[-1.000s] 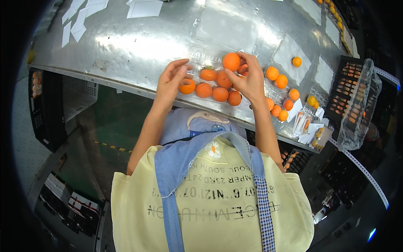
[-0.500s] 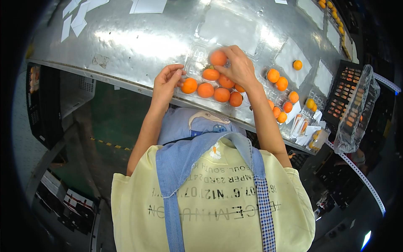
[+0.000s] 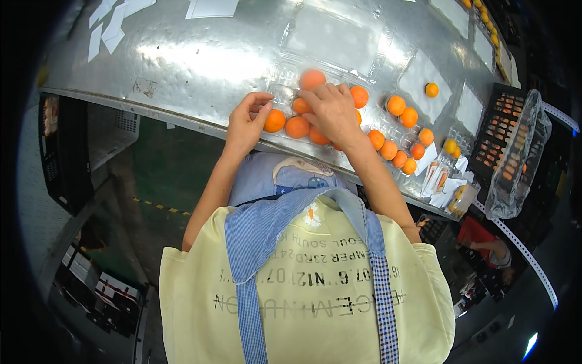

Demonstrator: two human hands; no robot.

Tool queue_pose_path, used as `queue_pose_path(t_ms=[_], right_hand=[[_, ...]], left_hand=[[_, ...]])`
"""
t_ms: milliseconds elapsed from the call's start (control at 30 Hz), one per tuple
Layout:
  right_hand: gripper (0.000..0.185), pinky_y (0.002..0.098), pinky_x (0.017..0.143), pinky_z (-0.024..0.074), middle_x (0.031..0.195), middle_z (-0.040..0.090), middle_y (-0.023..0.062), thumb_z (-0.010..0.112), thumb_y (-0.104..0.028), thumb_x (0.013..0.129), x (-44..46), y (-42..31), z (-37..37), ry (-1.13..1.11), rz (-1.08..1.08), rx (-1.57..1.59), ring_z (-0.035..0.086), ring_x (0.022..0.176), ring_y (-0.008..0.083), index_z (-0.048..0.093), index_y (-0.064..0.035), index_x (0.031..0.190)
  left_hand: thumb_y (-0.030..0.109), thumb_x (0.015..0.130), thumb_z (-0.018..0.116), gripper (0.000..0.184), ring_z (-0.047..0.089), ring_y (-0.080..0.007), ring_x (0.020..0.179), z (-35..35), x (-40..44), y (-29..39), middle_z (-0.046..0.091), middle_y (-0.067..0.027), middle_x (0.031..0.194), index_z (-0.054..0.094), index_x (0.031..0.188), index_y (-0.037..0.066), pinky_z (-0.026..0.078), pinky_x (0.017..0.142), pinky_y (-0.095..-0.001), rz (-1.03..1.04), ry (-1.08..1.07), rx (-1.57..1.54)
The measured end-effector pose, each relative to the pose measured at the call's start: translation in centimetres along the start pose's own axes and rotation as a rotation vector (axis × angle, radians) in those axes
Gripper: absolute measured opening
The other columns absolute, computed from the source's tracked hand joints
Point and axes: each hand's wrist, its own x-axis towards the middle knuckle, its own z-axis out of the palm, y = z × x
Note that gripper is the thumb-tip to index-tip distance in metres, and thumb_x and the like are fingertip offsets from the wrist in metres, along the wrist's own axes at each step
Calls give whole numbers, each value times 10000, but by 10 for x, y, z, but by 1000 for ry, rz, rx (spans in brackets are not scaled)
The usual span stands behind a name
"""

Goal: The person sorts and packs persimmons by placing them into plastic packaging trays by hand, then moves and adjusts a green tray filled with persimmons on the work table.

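A clear plastic tray (image 3: 282,92) lies near the front edge of the metal table with several oranges in and around it. My left hand (image 3: 245,124) is beside the leftmost orange (image 3: 274,121), its thumb close to or touching the fruit, fingers slightly apart and holding nothing. With fingers curled down, my right hand (image 3: 332,112) grips a middle orange (image 3: 301,105), partly covering it and its neighbours. Behind those fingers sits another orange (image 3: 313,79). One more orange (image 3: 359,96) is just right of the hand.
Further right, several oranges (image 3: 396,105) sit in another clear tray. A lone orange (image 3: 431,90) lies on a pale sheet. Small packets (image 3: 435,180), a black crate (image 3: 498,133) and crumpled clear plastic (image 3: 515,164) are at the right. White papers (image 3: 115,30) lie at upper left.
My right hand has shifted left and down onto a middle orange, uncovering an orange to its right. My left hand has moved slightly right. A person's arm now shows at lower right.
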Motion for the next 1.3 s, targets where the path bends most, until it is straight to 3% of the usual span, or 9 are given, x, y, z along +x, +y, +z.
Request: queue_pose_path(t_ms=[133,200,300,400,500,833,1000,1200,1300], right_hand=[[370,366,742,402,867,613,41,767,-166,648,-1,2,-1,-10,40,88,585,840,217,668,-138,1003],[372,350,739,420,861,613,32,770,-162,664,-2,3,-6,-22,109,156,582,837,192,674,-150,1023],[368,333,802,463,984,654,61,746,-173,763,-1,1,-24,-190,560,773,608,935,179,650,-95,1110],[430,311,848,483,1106,641,102,726,-204,821,-9,-1,-34,-89,693,1458,603,991,173,596,-19,1187],[464,310,882,479,1119,631,118,723,-188,831,-18,-6,-36,-88,731,1666,604,998,186,561,33,1205],[571,277,729,534,1019,664,130,806,-196,709,-20,-28,-60,78,490,1093,650,863,166,577,-13,1200],[562,288,756,536,1021,662,130,797,-182,724,-21,-27,-59,56,504,1099,652,873,171,566,11,1199],[478,315,796,531,1064,642,105,736,-120,804,-24,-25,-54,84,502,1496,625,957,172,544,43,1210],[461,298,797,528,1086,635,92,709,-130,835,-28,-16,-57,-40,580,1574,611,983,159,534,39,1227]], left_hand=[[101,889,603,199,580,-120,798,1,-2,2,659,-53,955,620,1075,35,492,717,-248,3,-2,35],[73,869,628,283,573,-114,853,0,-3,4,626,-55,1056,586,1147,41,483,751,-252,31,-48,67],[20,826,660,452,572,-117,899,8,-12,33,560,-67,1198,522,1255,58,488,771,-260,115,-112,56],[-39,776,687,633,588,-155,978,16,-14,48,481,-92,1310,434,1349,50,513,818,-278,211,-228,-21],[-48,777,683,629,589,-194,1043,25,-17,60,491,-109,1290,421,1346,9,516,872,-298,185,-316,-206],[14,740,730,558,602,-180,944,31,-25,76,536,-97,1206,540,1261,73,533,720,-261,335,-172,-6],[-21,726,716,564,583,-143,925,31,-27,79,517,-75,1242,541,1255,66,502,741,-256,325,-184,39],[22,698,764,596,584,-167,919,30,-27,83,524,-85,1223,546,1250,74,494,732,-266,446,-179,192],[50,670,794,668,578,-178,905,33,-26,87,510,-97,1235,521,1279,76,492,742,-284,480,-192,244]])
